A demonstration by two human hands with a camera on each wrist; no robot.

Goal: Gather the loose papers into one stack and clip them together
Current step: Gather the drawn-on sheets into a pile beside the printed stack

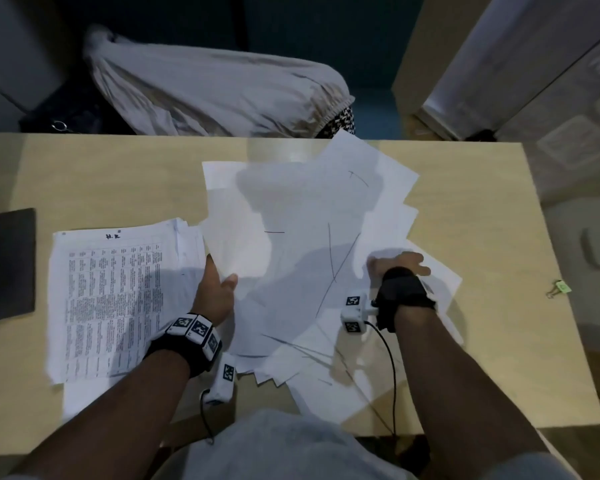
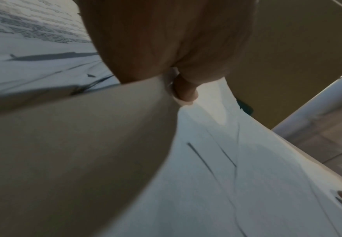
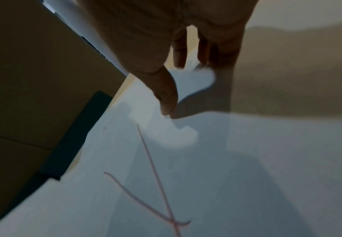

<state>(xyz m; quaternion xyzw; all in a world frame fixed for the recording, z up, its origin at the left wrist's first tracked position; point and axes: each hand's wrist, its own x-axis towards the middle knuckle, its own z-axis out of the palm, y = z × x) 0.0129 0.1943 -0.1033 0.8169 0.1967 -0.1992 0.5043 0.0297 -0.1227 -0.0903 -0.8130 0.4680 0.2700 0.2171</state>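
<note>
Loose white papers (image 1: 298,209) with pen strokes lie fanned over the middle of the tan table (image 1: 101,174). My left hand (image 1: 222,271) holds their left edge, with the thumb (image 2: 186,91) on top pinching a bent sheet (image 2: 247,184). My right hand (image 1: 395,265) rests on the right side of the pile, and its thumb (image 3: 167,96) and fairly straight fingers touch the top sheet (image 3: 186,160). A printed stack (image 1: 118,289) lies to the left of my left hand. A small binder clip (image 1: 559,289) sits apart near the table's right edge.
A dark flat object (image 1: 7,265) lies at the table's left edge. Light fabric (image 1: 222,91) is draped beyond the far edge. A pale cabinet (image 1: 499,64) stands at the back right. Cables hang from both wrist cameras at the near edge.
</note>
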